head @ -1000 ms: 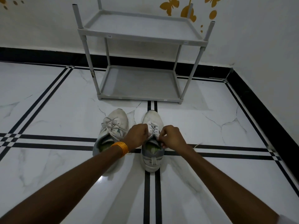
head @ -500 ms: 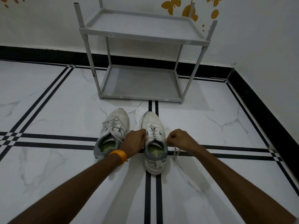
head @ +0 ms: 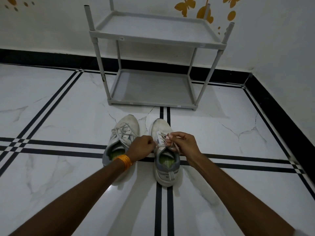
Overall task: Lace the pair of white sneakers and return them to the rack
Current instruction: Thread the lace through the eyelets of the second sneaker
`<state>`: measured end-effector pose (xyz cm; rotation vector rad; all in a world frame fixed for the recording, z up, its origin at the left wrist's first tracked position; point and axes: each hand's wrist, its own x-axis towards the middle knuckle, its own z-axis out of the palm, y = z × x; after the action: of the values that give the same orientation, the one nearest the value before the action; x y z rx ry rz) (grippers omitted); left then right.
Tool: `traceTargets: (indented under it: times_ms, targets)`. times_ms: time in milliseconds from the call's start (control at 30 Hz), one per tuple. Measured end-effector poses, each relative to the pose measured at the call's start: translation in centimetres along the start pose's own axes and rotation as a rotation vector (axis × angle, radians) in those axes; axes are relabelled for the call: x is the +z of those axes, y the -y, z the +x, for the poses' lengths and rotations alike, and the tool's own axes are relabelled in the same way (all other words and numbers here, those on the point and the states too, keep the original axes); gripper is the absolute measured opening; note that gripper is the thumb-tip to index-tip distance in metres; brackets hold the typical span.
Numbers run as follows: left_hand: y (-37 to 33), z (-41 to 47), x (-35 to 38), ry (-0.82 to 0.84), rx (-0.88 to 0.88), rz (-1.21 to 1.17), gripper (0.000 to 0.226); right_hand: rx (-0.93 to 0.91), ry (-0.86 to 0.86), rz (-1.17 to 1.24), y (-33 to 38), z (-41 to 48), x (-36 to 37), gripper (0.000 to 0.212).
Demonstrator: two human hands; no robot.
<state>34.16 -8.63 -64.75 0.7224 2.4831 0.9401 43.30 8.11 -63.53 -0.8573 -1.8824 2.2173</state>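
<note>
Now right hand [head: 183, 143] shifted inward over right sneaker [head: 164, 150], pinching lace [head: 173, 145]; left hand [head: 142, 148] fisted on other end, unmoved. Left sneaker [head: 121, 138] beside, rack [head: 153, 65] behind.

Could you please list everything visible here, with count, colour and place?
Worn white lace-up sneakers: two, white with grey collars, side by side on the floor before the rack; left sneaker, right sneaker.
White shoelace: one, on the right sneaker, ends held in both hands.
Grey two-shelf plastic rack: one, against the wall, both shelves bare.
White marble floor with black stripes: one.
Yellow butterfly wall decals: several, on the wall above the rack.
Orange bangle: one, left wrist.
Hands: left hand, right hand, pinching lace ends.
</note>
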Motion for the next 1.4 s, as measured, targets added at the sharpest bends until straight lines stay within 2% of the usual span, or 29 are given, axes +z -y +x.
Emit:
traceTargets:
  times_ms: [100,200,300,367,400,433,500,567,633,733,933,1033,1167,1300,1400]
  targets:
    - [-0.6,0.4,-0.7,-0.069,0.005,0.021,0.046,-0.101,-0.091,-0.137,-0.5,0.3,0.8,0.019]
    - [-0.9,0.6,-0.3,-0.21,0.031,0.03,0.037,-0.123,-0.074,-0.176,-0.7,0.5,1.5,0.018]
    - [-1.5,0.4,-0.5,-0.305,0.0,0.335,0.029,-0.042,0.002,-0.13,-0.3,0.4,1.2,0.02]
    - [-2.1,0.3,-0.8,-0.344,0.076,0.502,0.029,-0.001,0.047,-0.113,0.0,0.2,0.9,0.025]
    - [-2.5,0.2,-0.9,-0.357,0.141,0.496,0.03,0.004,0.056,-0.11,0.1,0.1,0.8,0.026]
    - [-2.8,0.2,-0.9,-0.336,0.201,0.376,0.031,-0.002,0.056,-0.115,0.3,0.0,0.8,0.026]
    - [-3.7,-0.1,-0.6,-0.13,0.187,-0.142,0.034,-0.03,0.039,-0.137,0.3,-0.2,0.9,0.026]
    - [-4.2,-0.9,0.0,0.008,0.06,-0.611,0.034,-0.046,0.029,-0.141,0.2,-0.2,1.1,0.024]
    - [-4.0,-1.3,0.7,0.01,-0.071,-0.819,0.029,-0.05,0.032,-0.135,0.1,-0.2,1.0,0.025]
    - [-3.1,-1.2,1.3,-0.057,-0.049,-0.848,0.023,-0.045,0.064,-0.118,0.0,-0.2,0.8,0.028]
    - [-2.2,-0.8,2.2,-0.18,0.098,-0.641,0.01,-0.021,0.151,-0.088,0.1,-0.2,0.3,0.031]
    - [-1.9,-0.6,2.3,-0.184,0.082,-0.625,0.012,-0.006,0.158,-0.089,0.2,-0.2,0.3,0.031]
    - [-1.6,-0.2,1.8,-0.19,-0.036,-0.727,0.015,0.013,0.175,-0.081,0.2,0.0,0.2,0.034]
    - [-1.4,0.0,2.2,-0.226,-0.079,-0.752,0.032,0.024,0.179,-0.118,0.2,0.2,0.3,0.035]
    - [-1.7,-0.1,2.4,-0.226,-0.068,-0.83,0.029,0.032,0.207,-0.122,0.5,0.2,0.2,0.032]
